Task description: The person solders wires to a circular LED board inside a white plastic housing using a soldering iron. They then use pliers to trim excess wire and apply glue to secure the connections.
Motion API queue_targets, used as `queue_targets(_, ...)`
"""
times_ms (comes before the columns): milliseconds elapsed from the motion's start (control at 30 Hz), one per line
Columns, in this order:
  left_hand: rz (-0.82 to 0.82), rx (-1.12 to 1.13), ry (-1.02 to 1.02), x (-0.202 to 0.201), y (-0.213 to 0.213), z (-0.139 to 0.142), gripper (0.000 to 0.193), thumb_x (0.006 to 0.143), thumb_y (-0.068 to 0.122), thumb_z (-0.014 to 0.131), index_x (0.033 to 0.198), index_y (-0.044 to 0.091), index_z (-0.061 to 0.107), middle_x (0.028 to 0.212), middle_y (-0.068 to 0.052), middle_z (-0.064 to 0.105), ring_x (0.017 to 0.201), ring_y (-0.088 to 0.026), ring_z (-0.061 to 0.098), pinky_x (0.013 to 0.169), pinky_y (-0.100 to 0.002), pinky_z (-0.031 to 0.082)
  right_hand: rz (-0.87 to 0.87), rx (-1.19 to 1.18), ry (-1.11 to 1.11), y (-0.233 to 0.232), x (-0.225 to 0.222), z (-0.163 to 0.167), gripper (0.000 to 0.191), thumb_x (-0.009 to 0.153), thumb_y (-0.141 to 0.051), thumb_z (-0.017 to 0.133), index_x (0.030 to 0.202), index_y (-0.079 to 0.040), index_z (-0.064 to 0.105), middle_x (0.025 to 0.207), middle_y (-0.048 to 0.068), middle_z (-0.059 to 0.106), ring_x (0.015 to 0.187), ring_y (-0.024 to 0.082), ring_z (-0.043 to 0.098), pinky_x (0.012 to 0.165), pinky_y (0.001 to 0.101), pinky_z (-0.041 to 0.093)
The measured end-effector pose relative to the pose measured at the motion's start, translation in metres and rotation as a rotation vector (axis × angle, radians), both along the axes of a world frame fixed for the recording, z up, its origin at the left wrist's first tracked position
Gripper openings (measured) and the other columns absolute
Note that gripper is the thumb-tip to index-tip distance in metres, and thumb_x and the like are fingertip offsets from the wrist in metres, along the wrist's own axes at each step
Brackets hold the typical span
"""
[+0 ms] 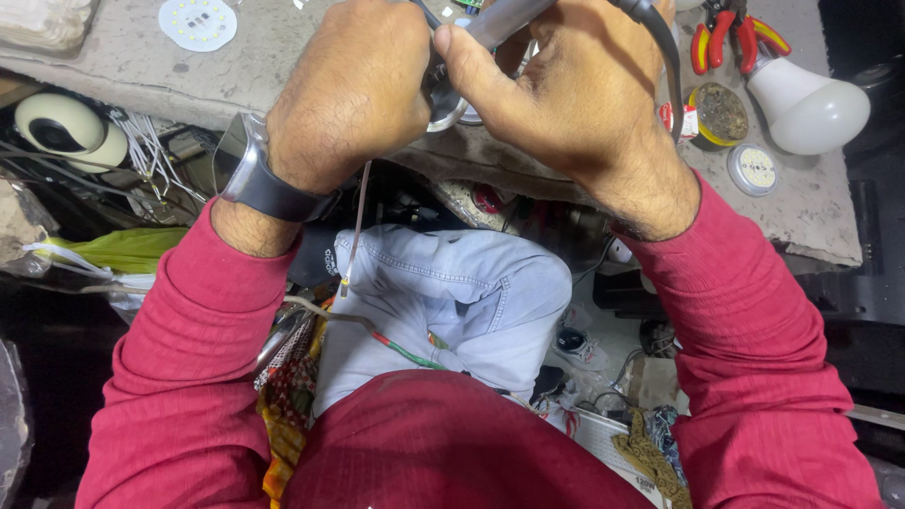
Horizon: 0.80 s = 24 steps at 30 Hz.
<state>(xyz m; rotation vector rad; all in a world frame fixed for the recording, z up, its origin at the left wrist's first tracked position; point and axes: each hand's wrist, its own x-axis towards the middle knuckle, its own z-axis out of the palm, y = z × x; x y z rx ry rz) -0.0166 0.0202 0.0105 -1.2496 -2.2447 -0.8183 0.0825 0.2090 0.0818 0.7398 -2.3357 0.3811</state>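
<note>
Head view, looking down past my knees at the bench edge. My right hand (575,94) is wrapped shut around the grey handle of a soldering iron (504,19), thumb laid along it; the handle's long axis runs from upper right down toward lower left, so its working end points at my left hand (353,90). A black cord (660,47) leaves the handle over the back of my right hand. My left hand is curled closed, knuckles up, over a small round metal part (443,113) whose shiny rim shows just between the two hands; what my fingers grip beneath I cannot tell. The two hands touch at the thumbs, and the part lies directly under the iron's lower end, nearer my left hand. A thin brown wire (356,226) hangs from below my left hand toward my lap. On the stone bench (811,217) to the right, well apart: a white bulb (811,108), red-handled pliers (731,33), a small open tin (719,113) and a round LED disc (752,170); another LED disc (196,21) lies at upper left.
</note>
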Motion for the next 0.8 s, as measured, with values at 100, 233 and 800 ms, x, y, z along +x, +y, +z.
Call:
queue_targets(100,-0.046,0.034,-0.005,-0.0011,-0.0007,0.0007,0.015,0.077,-0.002,0.071,0.090,-0.010,0.070,0.086,-0.030,0.066,0.082,-0.047,0.066,0.070,-0.051,0.051,-0.011,0.018,-0.015,-0.0001,0.0014,0.0018,0.021,0.105,-0.023,0.075,0.113,-0.004,0.070,0.098,0.012,0.076,0.084,0.027,0.075,0.072,0.0372,0.058)
queue_targets(233,-0.038,0.016,-0.022,-0.0013,-0.0011,0.0001,0.013,0.078,-0.002,0.071,0.088,-0.009,0.070,0.085,-0.031,0.066,0.082,-0.048,0.065,0.070,-0.052,0.050,-0.007,-0.011,-0.018,-0.0020,-0.0015,0.0012,0.024,0.102,-0.022,0.073,0.112,-0.001,0.069,0.101,0.012,0.076,0.087,0.027,0.075,0.074,0.0370,0.058)
queue_targets(800,-0.018,-0.022,0.001,0.0016,-0.0020,0.0022,0.015,0.072,0.001,0.072,0.083,-0.010,0.069,0.081,-0.031,0.065,0.077,-0.049,0.064,0.066,-0.052,0.051,-0.016,-0.010,-0.035,-0.0009,-0.0002,0.0001,0.022,0.104,-0.023,0.075,0.111,-0.002,0.070,0.098,0.011,0.076,0.083,0.026,0.075,0.071,0.0370,0.057)
